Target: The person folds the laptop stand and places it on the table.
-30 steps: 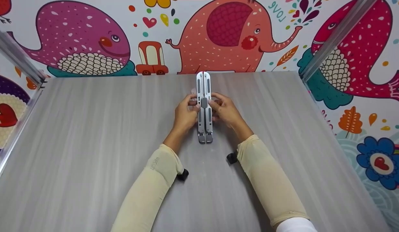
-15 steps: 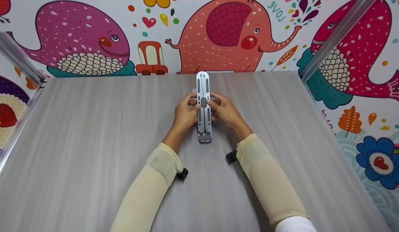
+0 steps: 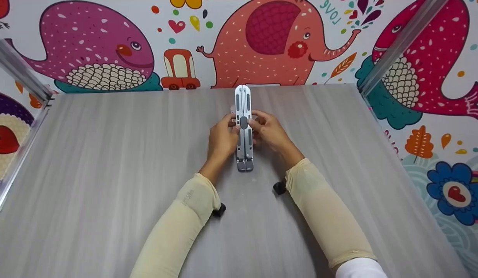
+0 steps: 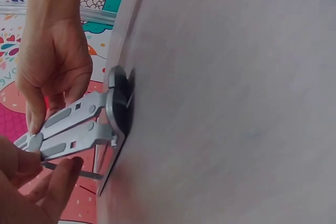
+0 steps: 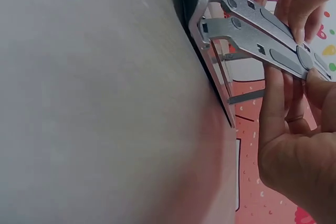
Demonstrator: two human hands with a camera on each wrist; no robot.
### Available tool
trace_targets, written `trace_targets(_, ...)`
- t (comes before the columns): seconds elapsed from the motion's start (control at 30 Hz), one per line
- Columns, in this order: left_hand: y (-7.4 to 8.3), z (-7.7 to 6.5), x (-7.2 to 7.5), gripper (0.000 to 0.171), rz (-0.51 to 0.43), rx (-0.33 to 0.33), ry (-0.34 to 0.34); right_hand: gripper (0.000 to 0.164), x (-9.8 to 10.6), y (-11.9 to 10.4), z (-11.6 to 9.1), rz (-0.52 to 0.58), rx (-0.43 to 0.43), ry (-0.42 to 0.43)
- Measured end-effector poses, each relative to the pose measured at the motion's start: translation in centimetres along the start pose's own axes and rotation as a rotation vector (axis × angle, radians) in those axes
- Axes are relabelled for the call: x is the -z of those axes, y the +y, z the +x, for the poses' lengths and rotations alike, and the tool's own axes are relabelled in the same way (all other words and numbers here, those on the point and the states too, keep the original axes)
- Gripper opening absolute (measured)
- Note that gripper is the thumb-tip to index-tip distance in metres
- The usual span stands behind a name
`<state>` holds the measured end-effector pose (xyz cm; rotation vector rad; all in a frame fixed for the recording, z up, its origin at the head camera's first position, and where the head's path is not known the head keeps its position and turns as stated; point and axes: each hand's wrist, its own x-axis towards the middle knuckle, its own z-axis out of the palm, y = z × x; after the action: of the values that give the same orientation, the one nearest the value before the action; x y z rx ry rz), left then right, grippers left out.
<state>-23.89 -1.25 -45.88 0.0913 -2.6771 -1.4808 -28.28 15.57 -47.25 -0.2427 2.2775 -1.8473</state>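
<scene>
A silver folding laptop stand [image 3: 244,148] stands on the table in the middle of the head view, its two slotted arms lying side by side. My left hand [image 3: 222,141] grips it from the left near the grey round pivot. From the right, my right hand [image 3: 275,133] holds the same stand, thumb by the pivot and fingers behind. In the left wrist view, the dark hooked ends of the stand [image 4: 86,138] are at the tabletop. Thin support legs show below the arms of the stand [image 5: 244,32] in the right wrist view.
A grey wood-grain table [image 3: 107,173] spreads out under both arms. Printed cartoon wall panels [image 3: 269,73] rise at its far edge and sides, with metal posts [image 3: 401,50] at the back corners. A black wrist camera [image 3: 219,209] sits by the left sleeve.
The two arms of the laptop stand have come together, closing the narrow gap between them and their feet. My left hand has shifted slightly; the right has barely moved.
</scene>
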Motion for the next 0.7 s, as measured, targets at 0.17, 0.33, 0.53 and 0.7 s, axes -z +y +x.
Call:
trace_targets(0.17,-0.2,-0.6,-0.1,0.031,0.123,-0.002,0.019,0.043,0.6,-0.7,0.2,-0.092,-0.011,-0.016)
trace_targets(0.33,-0.2,-2.0,-0.3,0.034,0.229,-0.025,0.009,0.055,1.4,-2.0,0.2,-0.209,0.017,0.022)
trace_targets(0.53,0.9,-3.9,-0.3,0.039,0.405,-0.020,-0.060,0.057,2.3,-3.6,1.1,-0.420,0.114,0.062)
trace_targets(0.7,2.0,-5.3,-0.9,0.045,0.511,0.023,-0.153,0.057,2.6,-5.0,2.0,-0.620,0.230,0.089)
